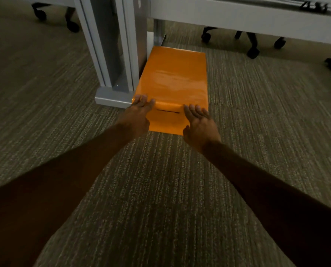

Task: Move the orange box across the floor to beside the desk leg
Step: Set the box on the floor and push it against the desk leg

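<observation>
The orange box (172,79) lies long-side away from me on the carpet, its left side against the grey desk leg (110,60) and its foot. A dark slot handle shows on the near end face. My left hand (139,114) rests flat on the box's near left corner, fingers over the top edge. My right hand (198,122) presses the near right end, fingers spread and reaching the top edge. Both arms are stretched forward.
Ribbed grey-green carpet (160,189) covers the floor. A white desk top (238,14) runs along the back right. Office chair casters (253,52) stand under it, and more casters (72,26) at the back left.
</observation>
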A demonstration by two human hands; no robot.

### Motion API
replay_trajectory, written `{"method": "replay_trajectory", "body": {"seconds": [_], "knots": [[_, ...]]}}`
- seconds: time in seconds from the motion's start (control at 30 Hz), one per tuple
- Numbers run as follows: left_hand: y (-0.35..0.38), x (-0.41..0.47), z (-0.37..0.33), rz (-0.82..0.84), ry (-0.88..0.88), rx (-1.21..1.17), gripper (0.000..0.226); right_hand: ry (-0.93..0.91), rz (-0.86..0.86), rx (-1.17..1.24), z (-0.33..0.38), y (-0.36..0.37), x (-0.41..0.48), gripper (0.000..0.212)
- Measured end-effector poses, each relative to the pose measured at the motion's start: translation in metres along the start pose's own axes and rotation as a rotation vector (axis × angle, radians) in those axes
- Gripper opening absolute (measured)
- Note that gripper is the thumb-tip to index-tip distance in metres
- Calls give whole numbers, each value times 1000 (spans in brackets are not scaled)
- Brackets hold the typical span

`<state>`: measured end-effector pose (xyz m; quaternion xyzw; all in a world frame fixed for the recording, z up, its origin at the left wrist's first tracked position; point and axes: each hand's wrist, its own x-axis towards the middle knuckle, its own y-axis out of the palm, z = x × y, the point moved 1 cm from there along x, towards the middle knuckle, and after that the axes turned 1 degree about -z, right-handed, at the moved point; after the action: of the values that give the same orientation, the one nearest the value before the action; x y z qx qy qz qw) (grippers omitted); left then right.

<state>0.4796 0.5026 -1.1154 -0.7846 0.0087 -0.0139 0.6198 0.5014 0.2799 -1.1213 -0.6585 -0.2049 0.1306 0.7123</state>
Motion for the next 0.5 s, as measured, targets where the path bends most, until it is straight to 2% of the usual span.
{"method": "replay_trajectory", "body": {"seconds": [0.33, 0.5], "knots": [[-21, 36, 11, 214, 53, 117, 98, -7, 155, -11, -10, -21, 35, 80], [-34, 16, 3, 155, 74, 176, 93, -20, 230, 27, -16, -42, 31, 87]]}}
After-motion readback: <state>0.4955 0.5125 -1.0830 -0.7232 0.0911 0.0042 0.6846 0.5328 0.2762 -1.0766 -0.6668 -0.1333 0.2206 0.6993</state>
